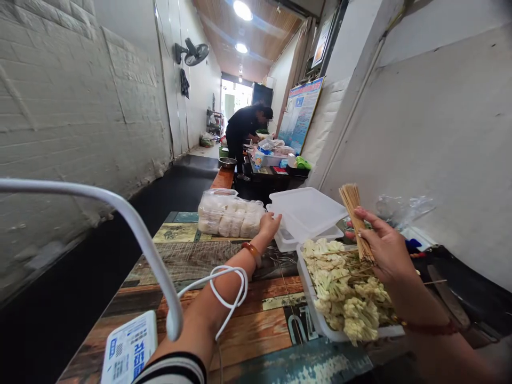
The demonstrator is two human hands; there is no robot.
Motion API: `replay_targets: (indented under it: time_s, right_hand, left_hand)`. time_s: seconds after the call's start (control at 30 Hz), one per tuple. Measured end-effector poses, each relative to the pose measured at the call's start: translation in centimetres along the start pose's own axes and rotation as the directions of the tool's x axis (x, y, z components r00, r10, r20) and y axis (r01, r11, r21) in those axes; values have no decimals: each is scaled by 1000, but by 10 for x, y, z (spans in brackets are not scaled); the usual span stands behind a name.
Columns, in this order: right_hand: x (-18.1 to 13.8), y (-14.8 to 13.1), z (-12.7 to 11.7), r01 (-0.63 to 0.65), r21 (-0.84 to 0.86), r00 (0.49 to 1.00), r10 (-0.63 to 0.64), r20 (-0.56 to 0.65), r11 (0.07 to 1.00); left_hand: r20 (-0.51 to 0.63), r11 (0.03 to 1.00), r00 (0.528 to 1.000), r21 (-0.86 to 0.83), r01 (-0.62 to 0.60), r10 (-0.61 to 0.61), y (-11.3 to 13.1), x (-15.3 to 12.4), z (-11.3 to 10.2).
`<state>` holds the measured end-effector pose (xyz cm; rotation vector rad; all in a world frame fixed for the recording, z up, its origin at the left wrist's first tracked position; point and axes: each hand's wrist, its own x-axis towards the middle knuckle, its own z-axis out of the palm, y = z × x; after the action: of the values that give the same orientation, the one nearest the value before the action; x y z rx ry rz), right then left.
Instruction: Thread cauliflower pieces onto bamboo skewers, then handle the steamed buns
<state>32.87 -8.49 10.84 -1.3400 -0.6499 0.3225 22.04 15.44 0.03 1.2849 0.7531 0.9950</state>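
My right hand is closed round a bundle of bamboo skewers, held upright over a white tray heaped with skewered pale food pieces. My left hand reaches forward, an amber bracelet on its wrist, and rests against a clear plastic bag of pale round pieces. Its fingers curl at the bag's right end, beside a white lidded container. A white cable loops round my left forearm.
The patterned wooden table runs forward between a white brick wall on the left and a white wall on the right. A white device lies at the near left. A person in black bends over a far table crowded with goods.
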Motion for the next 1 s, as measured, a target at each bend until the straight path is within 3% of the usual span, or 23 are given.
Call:
replay_targets:
  time_s: [0.07, 0.13, 0.2, 0.27, 0.3, 0.37, 0.47, 0.6, 0.77, 0.87, 1.0]
  right_hand:
    - [1, 0, 3, -34, 4, 999, 34, 16, 999]
    - [3, 2, 4, -43, 1, 999, 43, 24, 999]
    - [4, 4, 5, -26, 8, 999, 26, 27, 1000]
    - [5, 6, 7, 5, 21, 999, -6, 32, 1000]
    - [4, 7, 7, 11, 25, 999, -12, 36, 1000]
    - [3, 9, 9, 8, 21, 999, -9, 45, 1000]
    - [2, 11, 11, 21, 23, 998, -22, 63, 1000]
    - [2, 12, 12, 22, 37, 997, -25, 72, 999]
    - [8, 12, 26, -105, 54, 990, 99, 103, 993]
    - [16, 21, 45, -176, 32, 973, 169, 154, 984]
    - [29, 44, 74, -144, -70, 967, 155, 202, 987]
  left_hand:
    - [-44, 989, 993, 105, -102, 107, 4, -13, 3]
    - [68, 907, 947, 272, -321, 314, 6, -28, 7]
    - [344, 727, 826, 399, -559, 446, 8, -42, 13]
    - [574, 582, 702, 423, -695, 421, 8, -50, 19]
    - [624, 540, 672, 432, -722, 398, 8, -51, 21]
    - [615, 486, 683, 491, -723, 395, 8, -47, 23]
    - [519, 462, 748, 588, -664, 414, 10, -34, 15]
    - [532, 471, 764, 602, -644, 364, 3, -24, -8]
    - [597, 524, 750, 557, -644, 286, -13, -31, -22]
    - [596, 554, 744, 526, -645, 301, -12, -39, -27]
    - [521, 685, 796, 460, -565, 308, 2, -57, -50]
